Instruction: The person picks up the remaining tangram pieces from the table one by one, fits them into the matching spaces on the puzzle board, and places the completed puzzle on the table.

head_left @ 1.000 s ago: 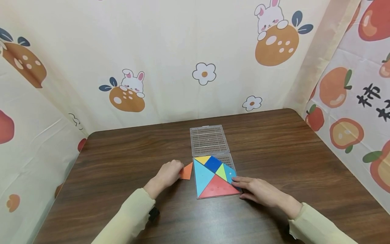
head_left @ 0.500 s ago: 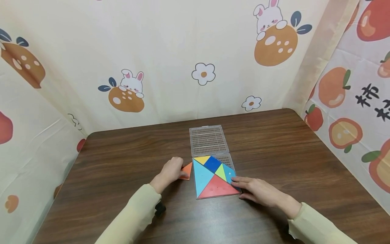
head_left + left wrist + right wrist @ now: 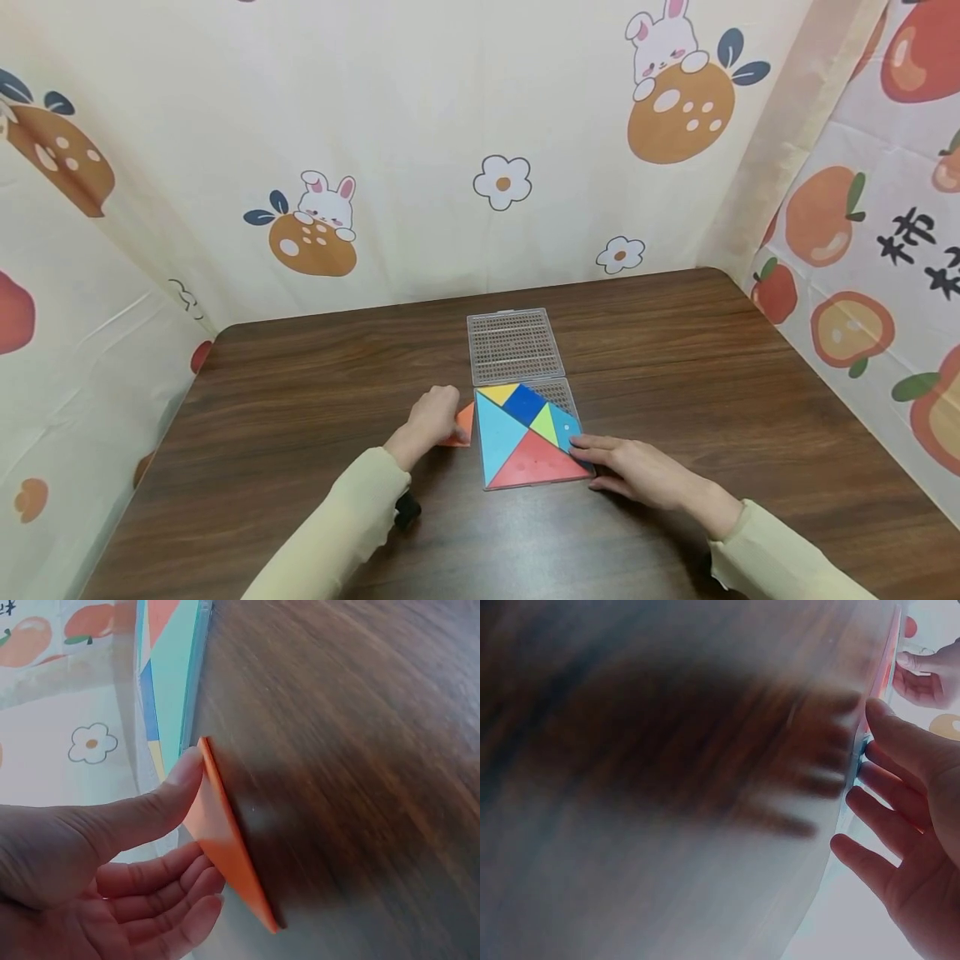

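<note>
My left hand pinches an orange triangular tangram piece just left of the open plastic case. In the left wrist view, the thumb lies on one side of the orange piece, with curled fingers at its other edge. Lying in the near half of the case are a light blue triangle, a red triangle, a blue square, a small yellow triangle, a lime triangle and a teal piece. My right hand rests with extended fingers on the case's right edge, partly covering the teal piece.
The case's gridded other half lies flat behind the filled half. Everything sits on a dark wooden table, with patterned cloth hanging behind it and at both sides. A dark wrist device shows beneath the left sleeve.
My left hand has shifted slightly right, toward the case, covering more of the orange piece, which has turned a little and slid slightly nearer me. The right hand has stayed in place.
</note>
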A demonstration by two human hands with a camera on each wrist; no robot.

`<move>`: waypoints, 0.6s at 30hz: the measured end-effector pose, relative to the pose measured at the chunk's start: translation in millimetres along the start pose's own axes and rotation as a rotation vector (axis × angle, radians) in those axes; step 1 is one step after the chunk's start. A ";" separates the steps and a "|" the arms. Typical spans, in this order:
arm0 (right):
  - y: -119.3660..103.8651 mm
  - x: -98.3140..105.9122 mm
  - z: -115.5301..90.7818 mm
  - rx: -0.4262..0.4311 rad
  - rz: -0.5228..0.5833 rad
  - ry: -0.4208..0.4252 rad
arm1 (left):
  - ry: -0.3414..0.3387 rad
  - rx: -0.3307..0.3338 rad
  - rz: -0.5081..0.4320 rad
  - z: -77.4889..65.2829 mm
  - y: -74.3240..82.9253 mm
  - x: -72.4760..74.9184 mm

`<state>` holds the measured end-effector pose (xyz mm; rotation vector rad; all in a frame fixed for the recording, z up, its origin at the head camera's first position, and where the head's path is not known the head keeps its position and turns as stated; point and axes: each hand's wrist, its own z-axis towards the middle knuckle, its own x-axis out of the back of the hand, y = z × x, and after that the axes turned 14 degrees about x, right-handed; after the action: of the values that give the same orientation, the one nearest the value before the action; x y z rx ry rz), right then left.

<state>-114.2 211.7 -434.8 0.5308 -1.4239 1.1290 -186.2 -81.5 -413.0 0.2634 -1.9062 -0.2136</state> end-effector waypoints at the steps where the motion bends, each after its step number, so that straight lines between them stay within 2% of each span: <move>1: 0.0 0.1 0.0 -0.002 0.001 -0.001 | -0.013 0.017 -0.003 0.8 0.9 0.0; 7: 0.4 -0.8 -0.3 -0.006 -0.001 -0.001 | -0.051 0.072 -0.001 3.6 2.7 0.6; 11: 0.0 -1.5 0.0 -0.011 0.007 -0.009 | -0.074 0.092 -0.063 2.0 1.4 3.5; 18: 0.4 -1.2 -0.8 -0.003 0.006 0.004 | -0.087 0.038 -0.163 -3.7 -8.7 10.1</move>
<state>-113.9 212.2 -436.2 0.5219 -1.4242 1.1318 -185.4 -92.8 -405.0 0.4425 -1.9772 -0.3028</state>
